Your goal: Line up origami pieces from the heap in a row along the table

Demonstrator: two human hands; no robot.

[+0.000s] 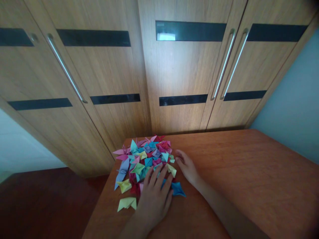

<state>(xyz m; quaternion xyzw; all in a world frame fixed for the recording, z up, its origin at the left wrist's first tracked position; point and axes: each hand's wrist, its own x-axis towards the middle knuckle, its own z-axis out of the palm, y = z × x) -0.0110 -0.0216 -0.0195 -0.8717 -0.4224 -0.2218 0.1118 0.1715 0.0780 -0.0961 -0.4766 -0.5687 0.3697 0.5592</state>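
Note:
A pile of folded paper cranes (pixel 148 161) in pink, blue, green, red and purple lies on the reddish-brown table (pixel 224 159). My left hand (pixel 156 194) rests over the near part of the pile, fingers spread, hiding some pieces beneath it. To the pile's right is my right hand (pixel 188 167), its fingers slightly curled but apart, with nothing visible in them. A blue crane (pixel 178 189) sits between my hands, near my left fingers. Two pale yellow pieces, one crane (pixel 127 203) and another (pixel 124 186), lie at the near left.
Behind the table stands a wooden wardrobe (pixel 119 73) with dark strips and long metal handles. The table's left edge runs close beside the pile. A pale wall (pixel 294 99) is on the right. Dark floor (pixel 50 202) shows at the lower left.

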